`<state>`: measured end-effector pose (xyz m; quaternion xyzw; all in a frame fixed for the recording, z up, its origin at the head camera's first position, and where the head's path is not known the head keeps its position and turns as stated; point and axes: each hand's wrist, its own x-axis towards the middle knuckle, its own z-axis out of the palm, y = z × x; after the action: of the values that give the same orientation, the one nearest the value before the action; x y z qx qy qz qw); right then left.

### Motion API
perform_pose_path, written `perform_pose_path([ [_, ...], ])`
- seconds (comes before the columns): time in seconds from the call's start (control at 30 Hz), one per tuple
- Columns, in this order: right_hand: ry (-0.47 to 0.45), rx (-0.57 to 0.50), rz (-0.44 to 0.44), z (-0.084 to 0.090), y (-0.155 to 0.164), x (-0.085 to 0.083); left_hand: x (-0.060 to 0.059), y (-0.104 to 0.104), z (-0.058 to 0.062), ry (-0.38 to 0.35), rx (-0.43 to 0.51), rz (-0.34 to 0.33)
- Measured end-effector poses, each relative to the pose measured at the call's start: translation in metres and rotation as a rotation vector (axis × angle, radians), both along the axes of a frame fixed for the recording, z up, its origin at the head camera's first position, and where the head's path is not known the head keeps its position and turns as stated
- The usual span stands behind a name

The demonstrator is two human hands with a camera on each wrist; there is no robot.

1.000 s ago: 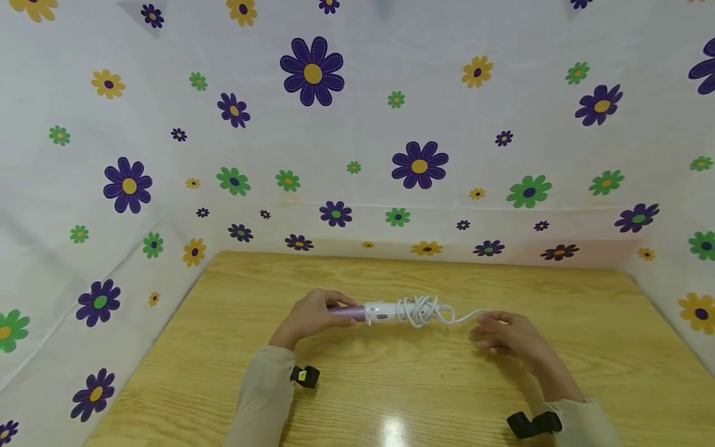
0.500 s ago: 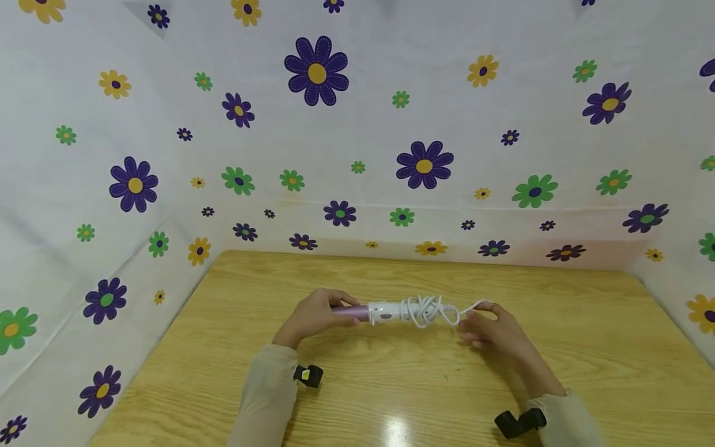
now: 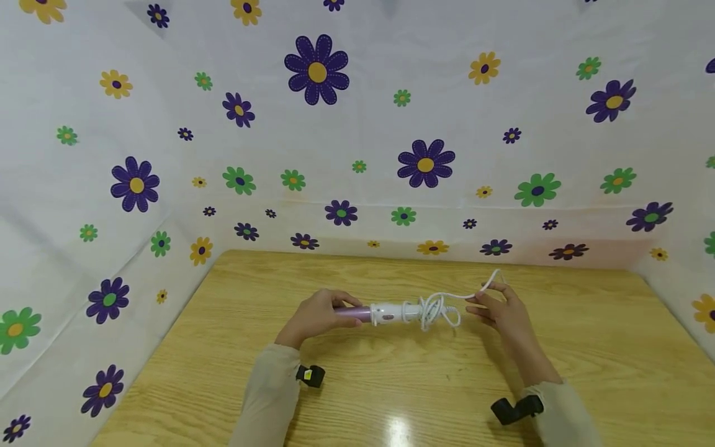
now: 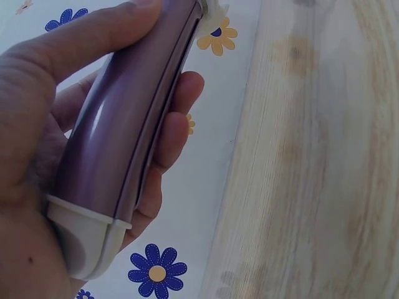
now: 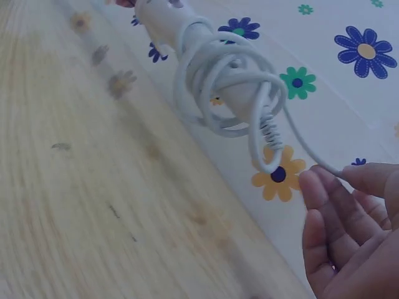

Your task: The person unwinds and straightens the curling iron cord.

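Observation:
A curling iron (image 3: 388, 313) with a purple barrel and white handle is held level above the table, its handle pointing right. My left hand (image 3: 319, 315) grips the purple barrel (image 4: 121, 118), thumb on one side and fingers curled round the other in the left wrist view. White power cord (image 5: 265, 163) is looped loosely round the handle's end. Off to the right, my right hand (image 3: 509, 315) pinches a strand of that cord between thumb and fingers, slightly above the handle. In the right wrist view the strand runs from the coils to the fingertips.
Wood-grain table (image 3: 391, 385) lies under both hands. White cloth (image 3: 357, 124) printed with flowers stands behind and at both sides. A black wrist camera (image 3: 310, 375) sits at the left sleeve, another black wrist camera (image 3: 516, 410) at the right.
My right hand has moved left and upward with the cord strand, which now rises in an arc over the fingers. The coils on the handle have shifted. My left hand stays nearly in place.

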<state>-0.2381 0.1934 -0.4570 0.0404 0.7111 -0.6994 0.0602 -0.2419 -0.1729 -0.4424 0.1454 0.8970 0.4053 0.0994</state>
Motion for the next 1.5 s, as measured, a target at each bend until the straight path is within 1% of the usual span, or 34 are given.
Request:
perform_pose_path([
  [0.07,0.018,-0.006,-0.019,0.005,0.004,0.002,-0.001,0.0,0.0,-0.001,0.0,0.005],
  [0.17,0.038,-0.038,-0.023,0.01,0.011,0.007,-0.002,-0.001,-0.001,0.001,0.0,0.004],
  [0.3,0.058,-0.061,-0.003,0.011,0.024,0.015,-0.003,-0.004,-0.001,0.004,0.002,0.006],
  [0.43,0.084,-0.093,0.021,0.009,0.042,0.021,-0.003,-0.005,0.0,-0.007,0.015,0.027],
  [0.53,0.096,-0.148,0.028,0.006,0.057,0.024,-0.002,-0.006,0.001,-0.017,0.025,0.048],
  [0.63,0.107,-0.199,0.025,0.003,0.072,0.028,-0.002,-0.007,0.002,-0.02,0.036,0.051],
  [0.73,0.093,-0.246,0.014,-0.002,0.088,0.032,-0.001,-0.007,0.001,-0.031,0.056,0.047],
  [0.8,0.064,-0.265,0.001,-0.005,0.097,0.034,-0.002,-0.008,0.001,-0.039,0.064,0.042],
  [0.9,0.002,-0.241,-0.013,-0.009,0.108,0.036,-0.002,-0.008,0.001,-0.041,0.07,0.038],
  [1.0,-0.043,-0.19,-0.027,-0.013,0.115,0.035,-0.002,-0.008,0.001,-0.041,0.064,0.028],
  [1.17,-0.1,-0.112,-0.043,-0.017,0.118,0.031,-0.003,-0.008,-0.001,-0.042,0.054,0.021],
  [1.3,-0.164,-0.043,-0.043,-0.019,0.117,0.029,-0.003,-0.008,-0.001,-0.044,0.045,0.013],
  [1.4,-0.186,-0.031,-0.048,-0.019,0.116,0.03,-0.002,-0.007,-0.001,-0.044,0.04,0.019],
  [1.5,-0.177,-0.028,-0.055,-0.018,0.116,0.031,-0.002,-0.006,-0.001,-0.043,0.036,0.032],
])
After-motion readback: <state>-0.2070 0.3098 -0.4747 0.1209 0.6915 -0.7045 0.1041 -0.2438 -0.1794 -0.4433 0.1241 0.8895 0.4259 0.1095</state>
